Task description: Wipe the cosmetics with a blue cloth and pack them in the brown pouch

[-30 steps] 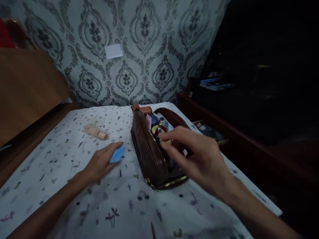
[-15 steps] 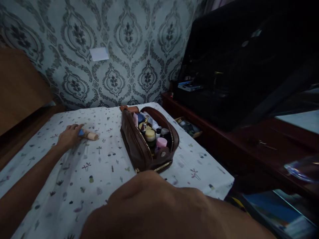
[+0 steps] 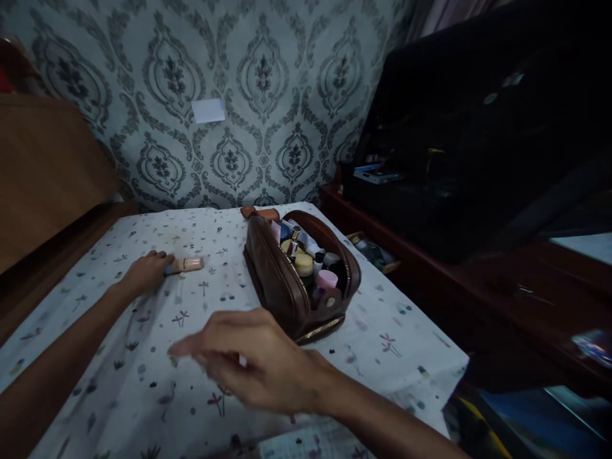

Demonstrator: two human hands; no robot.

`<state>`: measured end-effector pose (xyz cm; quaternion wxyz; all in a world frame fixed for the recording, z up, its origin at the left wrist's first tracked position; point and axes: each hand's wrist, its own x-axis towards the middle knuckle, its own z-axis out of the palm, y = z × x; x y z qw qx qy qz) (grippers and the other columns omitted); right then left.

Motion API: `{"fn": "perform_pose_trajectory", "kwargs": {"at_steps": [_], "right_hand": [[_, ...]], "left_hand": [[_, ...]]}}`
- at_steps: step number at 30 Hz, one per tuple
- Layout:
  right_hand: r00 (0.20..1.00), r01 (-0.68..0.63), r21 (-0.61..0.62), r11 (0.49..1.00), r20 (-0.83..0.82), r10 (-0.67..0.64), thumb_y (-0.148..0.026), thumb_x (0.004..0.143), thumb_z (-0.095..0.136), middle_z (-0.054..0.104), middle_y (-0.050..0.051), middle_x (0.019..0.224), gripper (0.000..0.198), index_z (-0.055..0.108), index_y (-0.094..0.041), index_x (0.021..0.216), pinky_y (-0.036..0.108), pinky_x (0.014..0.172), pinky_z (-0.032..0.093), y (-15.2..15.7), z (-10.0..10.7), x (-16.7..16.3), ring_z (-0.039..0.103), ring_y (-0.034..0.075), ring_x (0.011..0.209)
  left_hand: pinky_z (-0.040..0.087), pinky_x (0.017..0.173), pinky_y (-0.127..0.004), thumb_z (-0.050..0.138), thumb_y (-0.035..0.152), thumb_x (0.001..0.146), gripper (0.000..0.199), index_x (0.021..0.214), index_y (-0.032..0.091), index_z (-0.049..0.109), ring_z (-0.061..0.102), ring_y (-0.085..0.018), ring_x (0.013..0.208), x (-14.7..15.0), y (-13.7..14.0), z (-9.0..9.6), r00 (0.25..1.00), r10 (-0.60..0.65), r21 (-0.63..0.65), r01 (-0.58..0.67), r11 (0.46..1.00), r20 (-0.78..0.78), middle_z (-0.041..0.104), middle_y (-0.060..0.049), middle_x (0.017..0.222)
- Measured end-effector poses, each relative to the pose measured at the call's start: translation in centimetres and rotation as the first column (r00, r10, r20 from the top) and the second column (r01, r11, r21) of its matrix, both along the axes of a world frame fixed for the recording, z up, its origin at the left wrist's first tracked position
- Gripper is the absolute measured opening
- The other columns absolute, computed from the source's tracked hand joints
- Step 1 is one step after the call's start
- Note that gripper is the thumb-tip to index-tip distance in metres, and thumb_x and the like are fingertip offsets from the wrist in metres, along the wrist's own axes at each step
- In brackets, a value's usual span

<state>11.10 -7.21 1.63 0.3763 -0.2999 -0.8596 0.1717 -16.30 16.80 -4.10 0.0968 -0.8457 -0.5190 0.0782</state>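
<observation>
On the bed-like surface at the left, my left hand has its fingers closed around the blue end of a small peach-coloured cosmetic bottle, which lies on its side. My right hand hovers in front of a brown toiletry bag, its index finger stretched out to the left and nothing visible in it. The bag stands unzipped, packed with several jars and bottles, among them a pink-lidded jar and a yellow-lidded jar.
A printed white sheet covers the surface. Behind the bag lies a brown leather strap or handle. At right stand a dark red cabinet and a large black panel; a wooden board rises at left.
My right hand has moved from close to the camera to over the sheet before the bag, and its fingers now show. The bottle in my left hand has turned slightly. The view has shifted.
</observation>
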Motion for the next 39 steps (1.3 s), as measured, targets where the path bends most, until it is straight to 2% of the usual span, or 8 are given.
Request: {"fn": "perform_pose_trajectory", "kwargs": {"at_steps": [6, 9, 12, 16, 21, 28, 35, 39], "right_hand": [[0.957, 0.274, 0.152, 0.950, -0.135, -0.255, -0.014, 0.096, 0.043, 0.071, 0.007, 0.094, 0.032, 0.067, -0.017, 0.116, 0.025, 0.073, 0.052, 1.7, -0.1, 2.4, 0.065, 0.014, 0.081], [0.761, 0.649, 0.168, 0.743, -0.146, -0.632, -0.018, 0.097, 0.043, 0.070, 0.010, 0.101, 0.030, 0.068, -0.018, 0.113, 0.033, 0.086, 0.052, 2.4, 1.8, 7.1, 0.065, 0.020, 0.095], [0.610, 0.713, 0.224, 0.665, 0.270, -0.745, -0.022, 0.092, 0.053, 0.066, 0.017, 0.113, 0.026, 0.073, -0.012, 0.105, 0.043, 0.096, 0.047, 4.0, 2.9, 11.3, 0.059, 0.029, 0.108], [0.480, 0.640, 0.233, 0.732, 0.623, -0.618, -0.030, 0.091, 0.061, 0.059, 0.018, 0.132, 0.028, 0.075, -0.012, 0.107, 0.047, 0.105, 0.039, 6.0, 3.2, 13.6, 0.047, 0.034, 0.126], [0.498, 0.536, 0.173, 0.826, 0.725, -0.475, -0.033, 0.087, 0.068, 0.056, 0.015, 0.138, 0.028, 0.074, -0.016, 0.108, 0.048, 0.112, 0.028, 6.5, 4.2, 13.1, 0.036, 0.035, 0.138], [0.612, 0.550, 0.017, 0.835, 0.671, -0.417, -0.022, 0.082, 0.069, 0.065, 0.010, 0.114, 0.021, 0.071, -0.018, 0.102, 0.048, 0.104, 0.026, 6.5, 4.1, 13.3, 0.049, 0.031, 0.119], [0.716, 0.540, -0.056, 0.840, 0.555, -0.424, -0.025, 0.086, 0.065, 0.066, 0.004, 0.089, 0.008, 0.064, -0.018, 0.090, 0.037, 0.092, 0.031, 5.4, 4.1, 14.4, 0.060, 0.023, 0.093], [0.772, 0.493, -0.068, 0.867, 0.494, -0.400, -0.027, 0.089, 0.065, 0.066, 0.003, 0.088, 0.010, 0.064, -0.018, 0.093, 0.036, 0.089, 0.035, 4.5, 3.9, 14.8, 0.060, 0.021, 0.089]], "left_hand": [[0.053, 0.085, -0.038, 0.043, 0.008, 0.074, 0.055, 0.125, 0.021, 0.062, 0.057, -0.031, 0.116, -1.3, -2.0, 0.7, 0.998, 0.004, 0.026, -0.006, 1.000, 0.070, 0.063, -0.012, 0.126], [0.053, 0.086, -0.041, 0.043, 0.009, 0.072, 0.056, 0.124, 0.020, 0.061, 0.056, -0.032, 0.116, -1.8, -2.0, -0.1, 0.988, 0.001, 0.053, -0.010, 0.999, 0.152, 0.063, -0.012, 0.125], [0.053, 0.089, -0.043, 0.042, 0.010, 0.074, 0.056, 0.127, 0.017, 0.058, 0.056, -0.033, 0.117, -2.1, -1.9, -1.4, 0.980, -0.014, 0.088, -0.004, 0.996, 0.199, 0.062, -0.013, 0.126], [0.057, 0.080, -0.042, 0.039, 0.010, 0.077, 0.052, 0.125, 0.018, 0.057, 0.060, -0.033, 0.113, -2.7, -1.6, -3.2, 0.960, -0.091, 0.189, 0.040, 0.981, 0.265, 0.064, -0.013, 0.123], [0.058, 0.067, -0.039, 0.042, 0.013, 0.077, 0.050, 0.123, 0.024, 0.058, 0.065, -0.034, 0.110, -3.4, -1.0, -4.0, 0.931, -0.190, 0.286, 0.099, 0.953, 0.311, 0.068, -0.009, 0.117], [0.057, 0.077, -0.039, 0.041, 0.017, 0.084, 0.056, 0.139, 0.024, 0.045, 0.059, -0.035, 0.120, 3.9, -5.1, 0.5, 0.919, -0.155, 0.245, 0.067, 0.967, 0.364, 0.057, -0.012, 0.135], [0.046, 0.067, -0.027, 0.036, -0.002, 0.081, 0.081, 0.152, 0.037, 0.029, 0.058, -0.024, 0.097, 15.4, -14.0, 5.2, 0.622, -0.728, 0.429, 0.595, 0.679, 0.289, 0.054, -0.009, 0.113], [0.034, 0.053, -0.024, 0.035, 0.001, 0.077, 0.080, 0.149, 0.037, 0.035, 0.051, -0.020, 0.077, 17.2, -15.4, 6.0, 0.652, -0.725, 0.385, 0.624, 0.680, 0.222, 0.052, -0.007, 0.106]]}}
